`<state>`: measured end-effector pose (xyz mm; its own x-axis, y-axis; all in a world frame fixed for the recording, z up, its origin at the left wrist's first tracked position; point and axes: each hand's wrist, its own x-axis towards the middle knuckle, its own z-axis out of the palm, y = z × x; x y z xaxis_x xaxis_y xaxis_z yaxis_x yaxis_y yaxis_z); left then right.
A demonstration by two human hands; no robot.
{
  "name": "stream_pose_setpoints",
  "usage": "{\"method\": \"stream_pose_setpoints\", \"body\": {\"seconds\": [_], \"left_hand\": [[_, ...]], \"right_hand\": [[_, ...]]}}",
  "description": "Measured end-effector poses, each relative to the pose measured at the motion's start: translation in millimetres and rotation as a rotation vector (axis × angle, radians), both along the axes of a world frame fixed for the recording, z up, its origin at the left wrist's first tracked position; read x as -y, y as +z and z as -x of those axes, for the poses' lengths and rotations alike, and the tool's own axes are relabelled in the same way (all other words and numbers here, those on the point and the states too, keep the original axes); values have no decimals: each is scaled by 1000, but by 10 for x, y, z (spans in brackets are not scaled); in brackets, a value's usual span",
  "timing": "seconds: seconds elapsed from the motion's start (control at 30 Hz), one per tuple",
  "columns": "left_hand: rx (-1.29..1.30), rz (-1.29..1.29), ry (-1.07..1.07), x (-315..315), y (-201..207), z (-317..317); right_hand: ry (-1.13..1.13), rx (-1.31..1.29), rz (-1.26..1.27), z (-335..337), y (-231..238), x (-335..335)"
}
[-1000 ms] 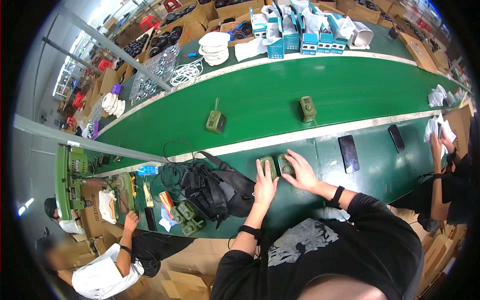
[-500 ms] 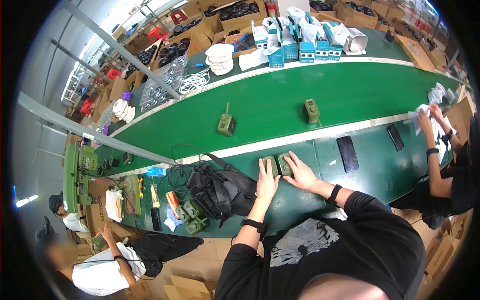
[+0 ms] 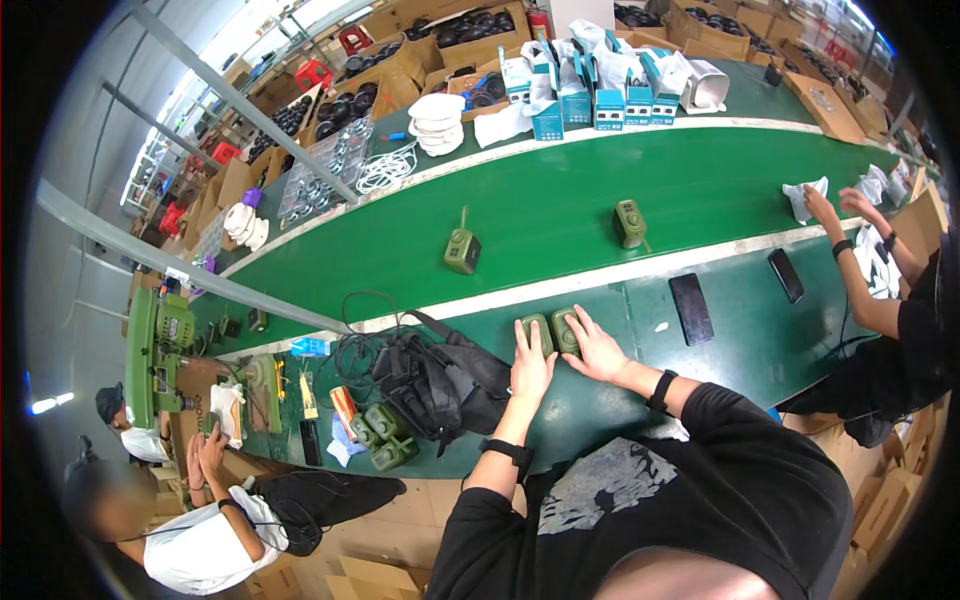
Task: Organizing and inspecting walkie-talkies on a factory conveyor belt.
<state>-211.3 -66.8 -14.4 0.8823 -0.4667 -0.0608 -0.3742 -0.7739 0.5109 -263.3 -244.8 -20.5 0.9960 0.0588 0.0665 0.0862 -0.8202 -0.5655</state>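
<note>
Two small olive-green boxy devices stand side by side on the workbench in front of me. My left hand (image 3: 531,368) has its fingers along the left green device (image 3: 540,328). Around the right green device (image 3: 564,330) curl the fingers and thumb of my right hand (image 3: 598,350). The devices are close together, and their lower sides are partly hidden by my hands. Two similar devices with straps, a left one (image 3: 462,250) and a right one (image 3: 629,224), rest on the green conveyor belt (image 3: 540,195) beyond.
A black bag (image 3: 440,385) with cables lies left of my hands, beside several stacked green devices (image 3: 384,435). Two phones (image 3: 691,310) (image 3: 786,275) lie to the right. Blue-white boxes (image 3: 610,108) stand across the belt. Co-workers' hands (image 3: 825,212) (image 3: 208,455) work on both sides.
My hands stay on the two devices with barely any shift. The belt devices have moved slightly right. The right co-worker's white bag is now over the belt; the left co-worker's hands are raised.
</note>
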Motion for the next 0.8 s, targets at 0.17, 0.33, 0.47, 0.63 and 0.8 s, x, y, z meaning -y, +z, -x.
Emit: {"method": "stream_pose_setpoints", "body": {"seconds": [0.17,0.33,0.47,0.63,0.8], "left_hand": [[7,13,-2,-9,-4,-4],[-32,1,4,22,36,-3],[-4,7,-1,-7,1,-6],[-19,0,-6,-10,-4,-22],[-33,4,-2,2,23,-22]], "right_hand": [[2,23,15,-2,-36,2],[2,22,12,-2,-29,15],[6,35,14,-5,-25,7],[4,40,2,-10,-24,15],[2,35,5,-9,-27,22]]}}
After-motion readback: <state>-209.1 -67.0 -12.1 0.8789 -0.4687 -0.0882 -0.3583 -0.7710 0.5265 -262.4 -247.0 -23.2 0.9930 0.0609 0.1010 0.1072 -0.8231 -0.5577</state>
